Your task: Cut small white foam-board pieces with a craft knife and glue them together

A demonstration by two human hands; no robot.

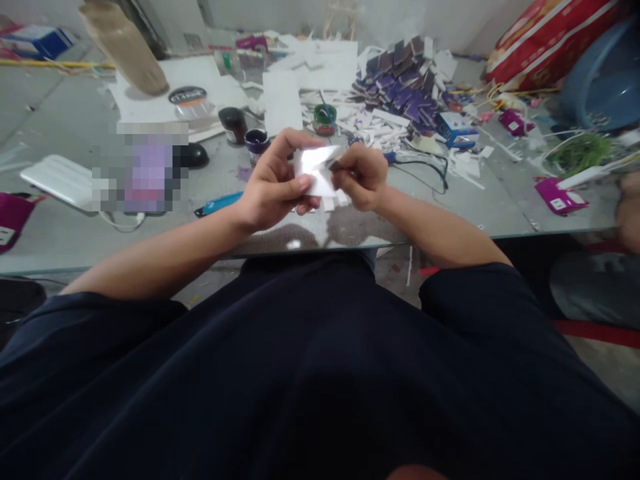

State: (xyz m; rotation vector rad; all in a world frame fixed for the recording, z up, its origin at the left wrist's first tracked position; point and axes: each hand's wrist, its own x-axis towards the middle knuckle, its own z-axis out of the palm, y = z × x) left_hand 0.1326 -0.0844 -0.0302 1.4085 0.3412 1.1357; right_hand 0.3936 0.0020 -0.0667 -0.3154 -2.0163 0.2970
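Above the table's front edge, my left hand [273, 183] grips a small white card-like piece [311, 160] between thumb and fingers. The piece shines in the light, and part of its upper right edge seems to lift. My right hand [364, 175] is closed in a pinch at the right side of that piece. From its fingertips sticks out a small thin dark blade-like piece [331, 164], touching or nearly touching the white surface; its exact kind is too small to tell. Just below the hands, several white scraps [329, 202] lie on the table.
A blue cutter-like tool [220, 203] lies left of my hands. Behind them stand a dark paint jar [257, 141], a black-capped jar [233, 125] and a green jar [325, 119]. A pile of purple-painted pieces [405, 87] is farther back. Another person's arm [629, 210] shows at right.
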